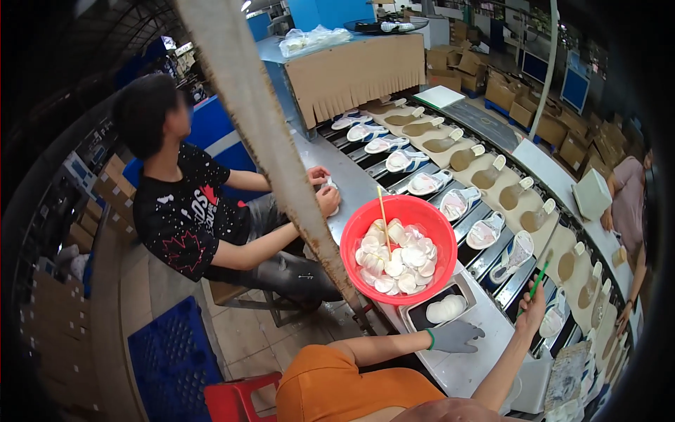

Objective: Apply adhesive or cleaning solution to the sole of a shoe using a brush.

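My left hand (457, 337), in a grey glove, hovers over the white worktop (485, 359) with its fingers stretched out and nothing in them. Beside it, a shallow tray (470, 290) holds white round pads (446, 309). My right hand (532, 311) is bare and closed around a thin green stick-like tool (540, 278), its tip pointing up. That hand is at the near edge of the conveyor (460, 231), close to white and blue sandals (517, 253). A red basin (349, 250) full of white round pieces (404, 271) stands beyond the tray, a wooden stick (384, 218) rising from it.
Soles (567, 266) lie in a row along the conveyor's far side. A rusty metal post (260, 126) slants in front of a seated co-worker (190, 211), whose hands hold something white. Another person (629, 190) stands at right. A blue pallet (172, 362) and red stool (239, 397) are left.
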Motion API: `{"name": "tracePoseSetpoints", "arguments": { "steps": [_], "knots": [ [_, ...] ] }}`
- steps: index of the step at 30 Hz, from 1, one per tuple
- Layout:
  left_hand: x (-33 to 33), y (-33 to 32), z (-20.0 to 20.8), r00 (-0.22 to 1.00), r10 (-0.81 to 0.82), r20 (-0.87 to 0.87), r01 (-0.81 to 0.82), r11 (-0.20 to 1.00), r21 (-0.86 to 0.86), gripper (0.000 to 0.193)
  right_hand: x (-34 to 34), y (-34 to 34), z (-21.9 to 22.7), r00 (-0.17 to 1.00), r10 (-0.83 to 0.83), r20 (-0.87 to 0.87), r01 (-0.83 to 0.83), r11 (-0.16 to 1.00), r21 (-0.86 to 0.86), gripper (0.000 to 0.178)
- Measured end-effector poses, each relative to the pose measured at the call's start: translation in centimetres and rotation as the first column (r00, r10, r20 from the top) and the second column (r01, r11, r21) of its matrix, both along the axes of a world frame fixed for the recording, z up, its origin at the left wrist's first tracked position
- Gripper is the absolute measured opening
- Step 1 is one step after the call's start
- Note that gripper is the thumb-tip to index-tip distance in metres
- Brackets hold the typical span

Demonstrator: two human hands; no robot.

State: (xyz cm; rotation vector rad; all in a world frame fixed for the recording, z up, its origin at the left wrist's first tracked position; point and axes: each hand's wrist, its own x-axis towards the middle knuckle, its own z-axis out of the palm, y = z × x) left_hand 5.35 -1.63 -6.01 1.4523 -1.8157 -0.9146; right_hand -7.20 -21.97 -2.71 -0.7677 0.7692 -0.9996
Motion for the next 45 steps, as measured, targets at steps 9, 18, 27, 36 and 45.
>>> {"name": "tracePoseSetpoints", "arguments": {
  "steps": [9,18,27,36,45],
  "knots": [
    [0.7,-1.6,-3.4,1.0,0.008,0.003,-0.007,0.987,-0.162,0.047,-5.1,-0.3,-3.1,0.903,-0.424,-0.071,0.423,0.906,-0.034,0.03],
    [0.7,-1.9,0.9,0.999,-0.045,-0.025,0.046,0.998,0.041,0.05,-2.7,0.6,-3.2,0.6,-0.797,0.075,0.771,0.6,0.213,0.037],
    [0.7,-0.8,0.9,0.999,-0.041,-0.008,0.041,0.997,0.058,0.048,-0.7,-0.1,-6.6,0.534,-0.845,-0.031,0.794,0.489,0.36,0.034],
    [0.9,-1.6,0.9,0.997,-0.068,0.028,0.065,0.994,0.093,0.049,-0.3,-1.4,-6.0,0.625,-0.778,-0.059,0.736,0.562,0.379,0.036],
    [0.9,-1.5,1.5,0.965,-0.005,-0.264,0.038,0.992,0.12,0.046,-0.4,0.6,-6.8,0.511,-0.858,0.045,0.782,0.486,0.391,0.035]
  ]
}}
